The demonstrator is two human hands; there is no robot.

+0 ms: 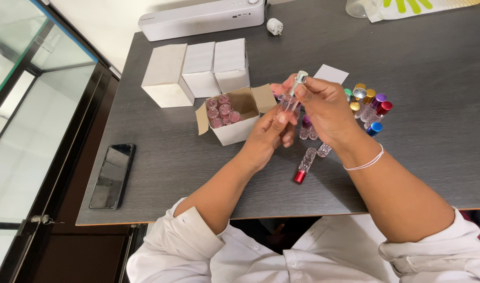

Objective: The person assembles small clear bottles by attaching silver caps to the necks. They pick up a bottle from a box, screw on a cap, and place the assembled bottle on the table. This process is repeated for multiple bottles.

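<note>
Left hand (pixel 268 133) fingers pinch clear bottle (pixel 288 102) body; right hand (pixel 323 107) fingers pinch its silver cap (pixel 300 77), above open box (pixel 234 118) on bench (pixel 418 78).

The surface (pixel 418 63) is dark grey with a fine wood grain. On it stand three plain white boxes (pixel 198 71), and beside them an open box (pixel 234 118), white outside and brown inside, holds pink-topped bottles (pixel 221 111). Right of that open box, clear bottles (pixel 368 107) wear gold, silver, purple, red and blue caps. A clear, facet-patterned bottle (pixel 304 165) has a red cap. The phone (pixel 112 175) is black.
</note>
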